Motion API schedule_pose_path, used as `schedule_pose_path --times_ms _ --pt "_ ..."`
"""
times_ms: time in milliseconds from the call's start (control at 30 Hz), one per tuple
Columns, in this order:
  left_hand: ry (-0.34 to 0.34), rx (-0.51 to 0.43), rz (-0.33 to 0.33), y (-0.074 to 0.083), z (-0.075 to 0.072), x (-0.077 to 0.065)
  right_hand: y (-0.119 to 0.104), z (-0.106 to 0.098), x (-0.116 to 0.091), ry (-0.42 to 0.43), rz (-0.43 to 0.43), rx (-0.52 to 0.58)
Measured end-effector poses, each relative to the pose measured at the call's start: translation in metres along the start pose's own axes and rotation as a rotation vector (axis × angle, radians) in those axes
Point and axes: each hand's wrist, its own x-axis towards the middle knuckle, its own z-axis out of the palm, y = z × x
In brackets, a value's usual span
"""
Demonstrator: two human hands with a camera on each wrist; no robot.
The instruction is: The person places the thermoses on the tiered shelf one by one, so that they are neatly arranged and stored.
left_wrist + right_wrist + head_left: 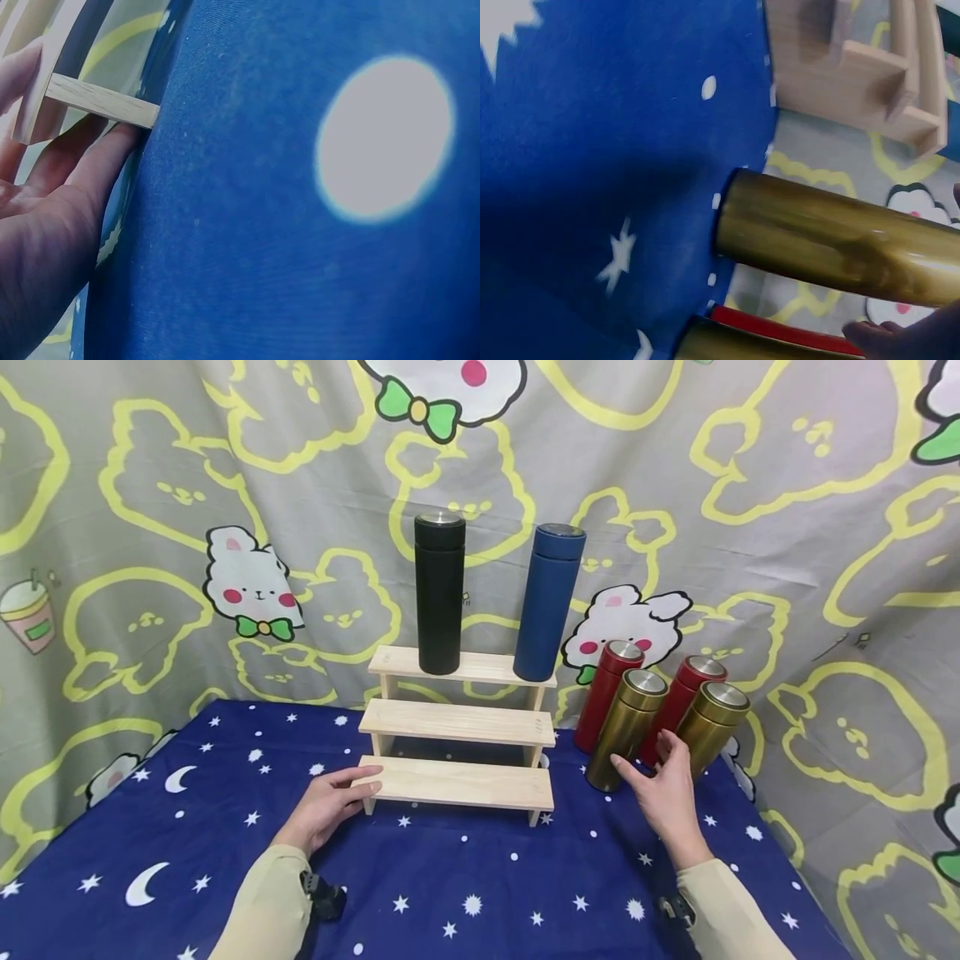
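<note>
My left hand grips the left end of a three-step wooden stand. In the left wrist view its thumb lies over the board while its fingers reach under, by the stand's leg. At the right, my right hand spreads its thumb and fingers around the front of the left gold thermos; contact is unclear. That thermos stands upright on the cloth. Beside it are another gold thermos and two red ones, the left red thermos and the right red thermos, partly hidden behind the gold pair.
On the top step stand a black thermos and a blue thermos. A dark blue cloth with stars and moons covers the table. A patterned grey curtain hangs behind and at the sides.
</note>
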Motion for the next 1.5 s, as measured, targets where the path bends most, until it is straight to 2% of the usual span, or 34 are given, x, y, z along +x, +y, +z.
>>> schedule_pose_path --times_ms 167,467,633,1033,1267,1500 --pt "-0.003 0.007 -0.008 -0.001 -0.001 -0.001 0.008 0.005 0.003 -0.049 0.03 -0.026" --pt "-0.005 0.014 -0.001 0.001 -0.001 0.0 0.016 0.009 0.014 -0.053 0.085 0.066" --pt "-0.001 0.011 0.001 0.0 -0.002 0.001 0.017 0.013 0.016 -0.07 0.137 0.169" --pt "0.003 0.006 -0.002 0.0 -0.002 0.001 0.034 0.02 0.026 -0.048 0.097 0.22" --pt "0.005 0.002 -0.007 -0.001 -0.001 -0.001 0.04 0.026 0.031 -0.08 0.102 0.188" --pt "0.0 0.001 0.003 0.0 0.0 0.0 0.042 0.029 0.03 -0.038 0.091 0.196"
